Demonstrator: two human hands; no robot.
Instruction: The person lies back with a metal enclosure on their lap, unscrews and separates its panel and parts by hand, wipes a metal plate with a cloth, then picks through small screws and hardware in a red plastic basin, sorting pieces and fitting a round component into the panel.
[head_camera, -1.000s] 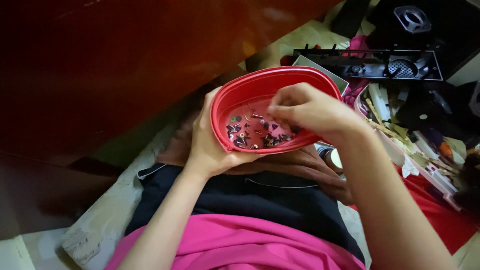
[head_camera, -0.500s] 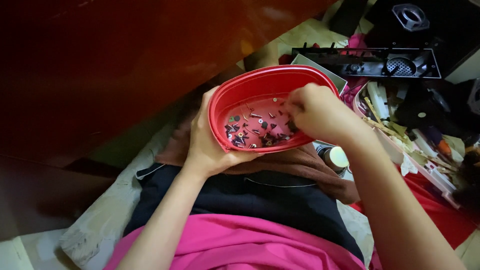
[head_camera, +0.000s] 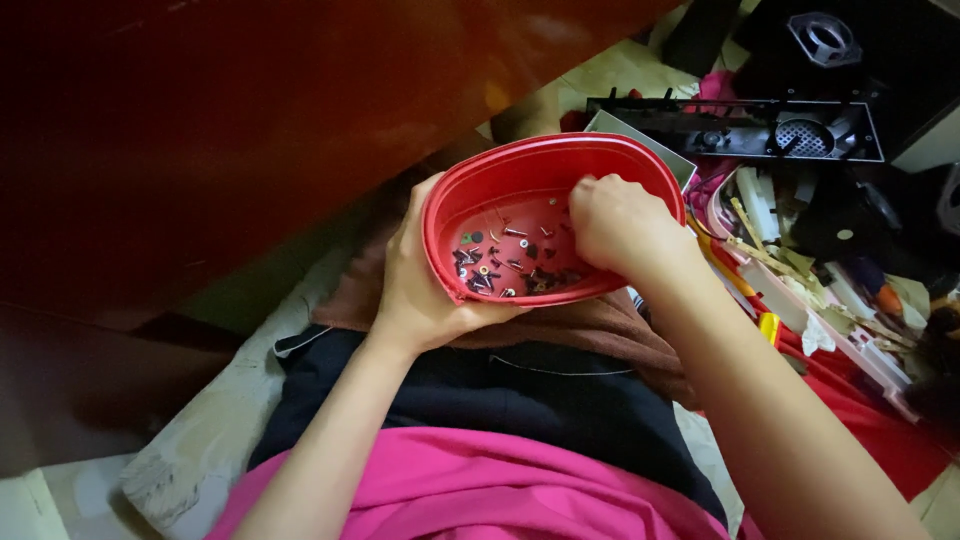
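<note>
Two hands: both are working at one red plastic tub (head_camera: 520, 165), held up over the person's lap.
Left hand (head_camera: 425, 290): it is gripping the tub's near-left rim, thumb lying along the wall and fingers wrapping underneath, so it is closed firmly on the tub and is carrying it.
Right hand (head_camera: 615, 225): it is dipping into the tub from the right side, fingers curled downward and bunched together over the bottom; the fingertips are hidden behind the knuckles, so whether they are pinching anything I cannot tell.
Tub: it is oval, glossy red, tilting slightly toward the person, its far rim sitting close to the dark red-brown panel (head_camera: 220, 120) filling the left of the view.
Small parts (head_camera: 490, 265): many little screws and bits of metal are lying scattered across the tub's floor, mostly to the left of the right hand; they are too small to tell apart.
Lap: a brown cloth (head_camera: 590, 330) is lying right under the tub, above dark trousers and a pink garment (head_camera: 480, 490).
Right side: a black slotted frame (head_camera: 740, 125) is resting beyond the tub, and a jumble of sticks and plastic scraps (head_camera: 800, 270) is spreading over the red floor covering.
</note>
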